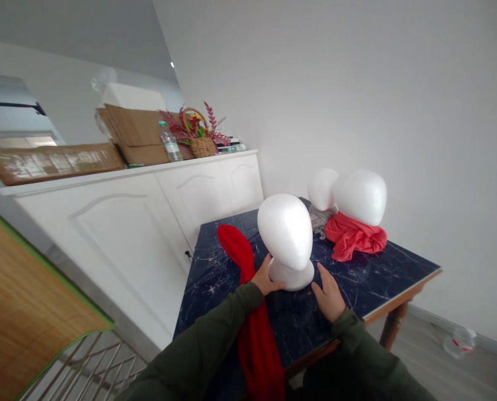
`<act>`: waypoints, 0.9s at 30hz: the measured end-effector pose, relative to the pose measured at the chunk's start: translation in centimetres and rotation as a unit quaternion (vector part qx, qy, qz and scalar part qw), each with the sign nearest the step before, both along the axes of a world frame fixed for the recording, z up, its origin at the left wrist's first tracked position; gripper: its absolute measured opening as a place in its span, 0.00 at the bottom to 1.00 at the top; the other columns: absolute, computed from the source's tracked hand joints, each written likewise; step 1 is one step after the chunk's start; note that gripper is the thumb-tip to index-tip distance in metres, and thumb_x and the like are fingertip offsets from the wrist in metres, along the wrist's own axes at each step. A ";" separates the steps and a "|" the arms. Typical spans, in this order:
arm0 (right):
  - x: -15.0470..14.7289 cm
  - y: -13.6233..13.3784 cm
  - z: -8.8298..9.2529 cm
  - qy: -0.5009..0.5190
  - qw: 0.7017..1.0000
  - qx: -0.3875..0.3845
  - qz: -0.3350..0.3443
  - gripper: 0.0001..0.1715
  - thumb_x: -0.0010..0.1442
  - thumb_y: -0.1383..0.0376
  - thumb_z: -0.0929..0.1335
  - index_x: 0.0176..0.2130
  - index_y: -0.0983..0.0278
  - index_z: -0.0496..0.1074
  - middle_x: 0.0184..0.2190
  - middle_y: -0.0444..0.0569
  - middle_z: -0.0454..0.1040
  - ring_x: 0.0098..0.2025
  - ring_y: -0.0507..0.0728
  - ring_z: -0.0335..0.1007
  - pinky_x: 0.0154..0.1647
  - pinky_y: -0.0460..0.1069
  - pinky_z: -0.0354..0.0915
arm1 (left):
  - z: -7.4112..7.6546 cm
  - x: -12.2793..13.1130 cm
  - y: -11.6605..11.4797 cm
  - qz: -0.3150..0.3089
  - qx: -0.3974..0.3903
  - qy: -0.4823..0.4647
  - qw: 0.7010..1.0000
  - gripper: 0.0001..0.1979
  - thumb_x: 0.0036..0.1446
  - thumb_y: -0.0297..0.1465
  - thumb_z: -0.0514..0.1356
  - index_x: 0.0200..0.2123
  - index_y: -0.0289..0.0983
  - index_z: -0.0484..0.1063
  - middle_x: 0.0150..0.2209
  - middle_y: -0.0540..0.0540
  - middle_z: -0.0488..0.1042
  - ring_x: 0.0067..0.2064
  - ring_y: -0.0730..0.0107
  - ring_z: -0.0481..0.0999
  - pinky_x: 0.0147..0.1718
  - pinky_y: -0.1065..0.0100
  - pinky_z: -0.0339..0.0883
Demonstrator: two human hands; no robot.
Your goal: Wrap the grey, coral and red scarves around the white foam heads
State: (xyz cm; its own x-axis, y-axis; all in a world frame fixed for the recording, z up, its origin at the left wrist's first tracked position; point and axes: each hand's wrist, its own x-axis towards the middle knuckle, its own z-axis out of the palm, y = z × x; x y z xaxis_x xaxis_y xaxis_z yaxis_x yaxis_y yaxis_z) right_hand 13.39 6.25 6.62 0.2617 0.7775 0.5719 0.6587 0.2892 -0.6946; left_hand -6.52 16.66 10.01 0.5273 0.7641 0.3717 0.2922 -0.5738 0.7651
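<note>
A white foam mannequin head (285,231) stands upright on the dark blue table, slightly tilted in view. My left hand (268,278) grips the left side of its base, thumb in front and fingers around the edge. My right hand (329,293) is just right of the base, fingers apart, with nothing in it. A long red scarf (237,246) lies along the table's left side, passing under my left forearm and down over the near edge.
On the marble-patterned table (399,273), two more foam heads stand at the back: one (360,196) with a coral scarf (352,236), another (321,189) with a grey cloth (318,220). White cabinets (118,223) flank the left. A plastic bottle (459,341) lies on the floor.
</note>
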 end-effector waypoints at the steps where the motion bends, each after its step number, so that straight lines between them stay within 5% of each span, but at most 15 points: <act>1: -0.4 1.0 -0.2 -0.014 1.000 0.000 0.009 0.30 0.54 0.62 0.56 0.53 0.75 0.55 0.51 0.61 0.56 0.54 0.62 0.50 0.55 0.60 0.49 | -0.4 0.9 -0.5 -0.008 -0.001 -0.036 0.999 0.50 0.30 0.36 0.67 0.56 0.31 0.47 0.56 0.35 0.55 0.56 0.55 0.56 0.54 0.56 0.50; 5: -1.6 1.8 -1.2 -0.096 0.991 -0.014 0.089 0.28 0.54 0.66 0.56 0.53 0.74 0.57 0.54 0.59 0.54 0.56 0.60 0.46 0.57 0.59 0.46 | -1.4 3.3 -1.4 0.079 0.008 -0.093 0.993 0.46 0.29 0.37 0.68 0.52 0.31 0.51 0.50 0.36 0.62 0.51 0.57 0.63 0.51 0.55 0.55; 9: -1.6 0.5 -1.0 -0.128 0.985 -0.015 0.113 0.29 0.51 0.69 0.57 0.54 0.72 0.57 0.54 0.55 0.55 0.57 0.59 0.45 0.57 0.59 0.46 | -0.4 4.5 -1.2 0.142 -0.014 -0.151 0.978 0.39 0.29 0.35 0.68 0.47 0.32 0.58 0.47 0.38 0.66 0.49 0.57 0.66 0.49 0.55 0.58; 16: -1.7 -0.1 -0.2 -0.082 0.988 -0.006 0.135 0.28 0.50 0.70 0.58 0.53 0.70 0.58 0.51 0.55 0.59 0.54 0.58 0.50 0.55 0.58 0.50 | 1.4 4.0 -0.4 0.124 -0.012 -0.169 0.978 0.35 0.29 0.32 0.68 0.45 0.33 0.62 0.45 0.40 0.68 0.48 0.57 0.67 0.49 0.55 0.59; 21: -1.7 -0.3 0.1 -0.066 0.989 -0.019 0.132 0.26 0.50 0.71 0.58 0.50 0.69 0.61 0.47 0.54 0.62 0.51 0.58 0.54 0.54 0.56 0.53 | 2.5 -2.7 2.8 0.239 0.013 -0.121 0.963 0.32 0.31 0.33 0.67 0.44 0.34 0.62 0.44 0.40 0.69 0.48 0.57 0.68 0.48 0.56 0.61; 27: -1.7 -0.3 0.3 -0.067 0.987 -0.044 0.137 0.24 0.50 0.71 0.59 0.47 0.68 0.64 0.45 0.52 0.64 0.49 0.57 0.56 0.53 0.55 0.54 | 4.0 -14.4 8.2 0.488 0.053 -0.049 0.870 0.32 0.32 0.37 0.65 0.43 0.32 0.61 0.45 0.38 0.67 0.47 0.56 0.67 0.44 0.58 0.64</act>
State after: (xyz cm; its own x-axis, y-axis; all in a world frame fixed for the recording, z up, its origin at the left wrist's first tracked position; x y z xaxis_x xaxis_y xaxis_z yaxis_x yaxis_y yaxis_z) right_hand 11.71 5.96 6.93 -0.0385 0.8566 0.5146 0.6523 0.4117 -0.6364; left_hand -20.96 24.83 14.04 -0.3918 0.7884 0.4742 0.6160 -0.1580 0.7718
